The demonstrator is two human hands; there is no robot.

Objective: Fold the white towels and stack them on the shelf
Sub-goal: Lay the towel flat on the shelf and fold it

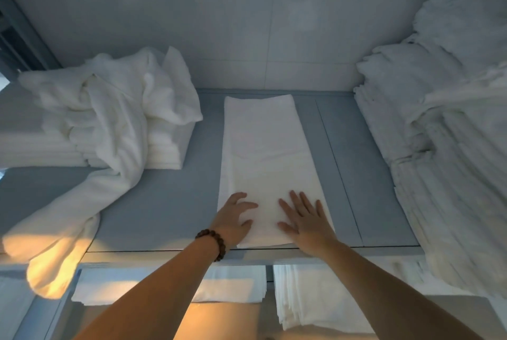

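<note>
1. The flat grey-blue shelf board [170, 202] carries all the work. It runs from the back wall to the near edge.

2. A tall stack of folded white towels [452, 147] fills the right side of the board. On the left, a loose heap of unfolded white towels [109, 109] lies over a low pile of folded white cloths [164, 153]. One end of the heap trails over the near edge.

3. The task's long white terry towel [263, 147] lies between these two masses and apart from both. It is already folded into a narrow strip, from the back of the board to the near edge.

4. Below the board we see further folded white stacks [310, 295] on a lower level.

5. The left hand [233, 219] rests on the near left part of the strip. Its fingers are spread and lightly bent, the tips on the cloth, gripping nothing. The right hand [307, 224] lies flat on the near right part, fingers straight and splayed, pressing down and holding nothing.

6. A brown wooden bead bracelet [212, 242] sits on the left wrist.

Handling: we judge the strip light, soft and limp, neither slippery nor fragile. It will sag wherever it is unsupported, and the layers may shift apart. We recommend pinching both near corners through all layers, then carrying that end over toward the far end.
</note>
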